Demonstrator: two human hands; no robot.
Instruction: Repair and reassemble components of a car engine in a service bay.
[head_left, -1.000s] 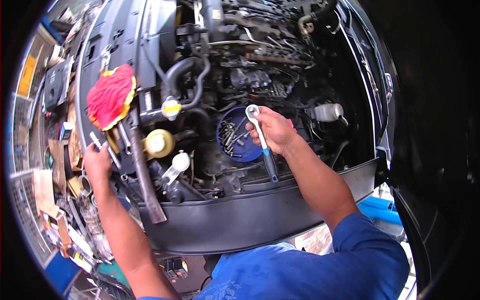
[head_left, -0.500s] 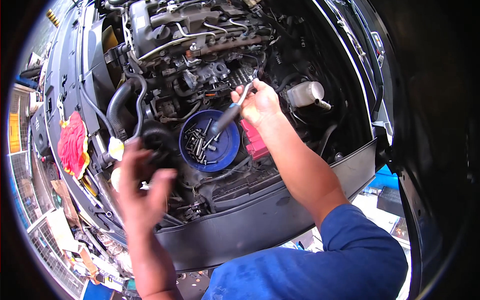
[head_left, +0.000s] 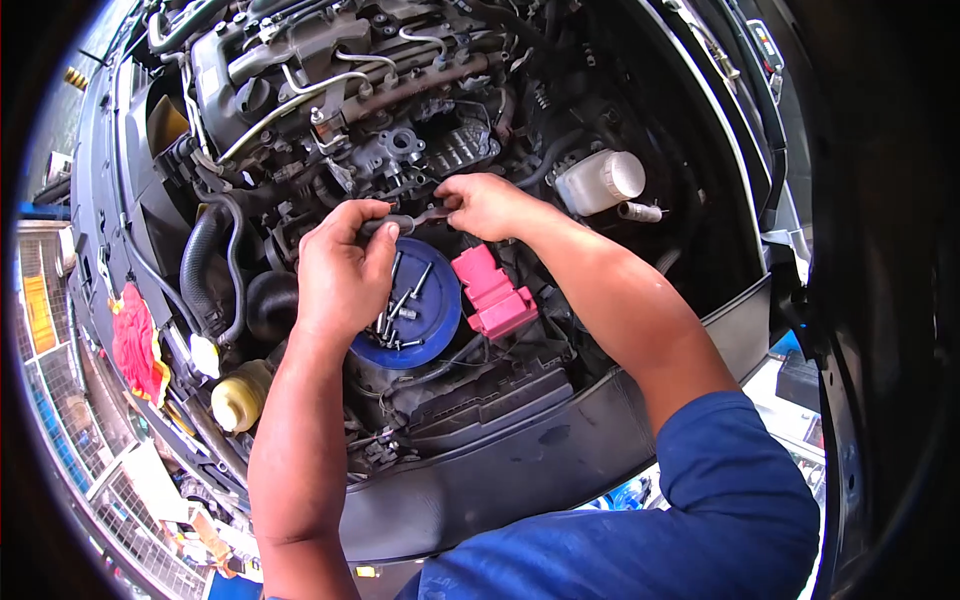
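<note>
My left hand [head_left: 345,265] grips the dark handle [head_left: 400,225] of a tool, likely the ratchet. My right hand [head_left: 480,208] is closed on the other end, just below the engine's metal flange [head_left: 402,142]; its fingers partly hide that end. Under and beside my left hand lies a blue round tray [head_left: 440,310] with several bolts and small metal pieces [head_left: 405,314]. A pink plastic cover [head_left: 500,305] lies right of the tray.
A white reservoir [head_left: 600,185] is at the right. A red and yellow cloth [head_left: 135,350], black hoses [head_left: 205,270] and a yellow cap [head_left: 235,405] are at the left. A padded black cover [head_left: 540,470] lies along the near edge.
My left hand has come up and rightward from the left edge onto the tool. The ratchet in my right hand turned from upright to nearly level, and that hand moved left.
</note>
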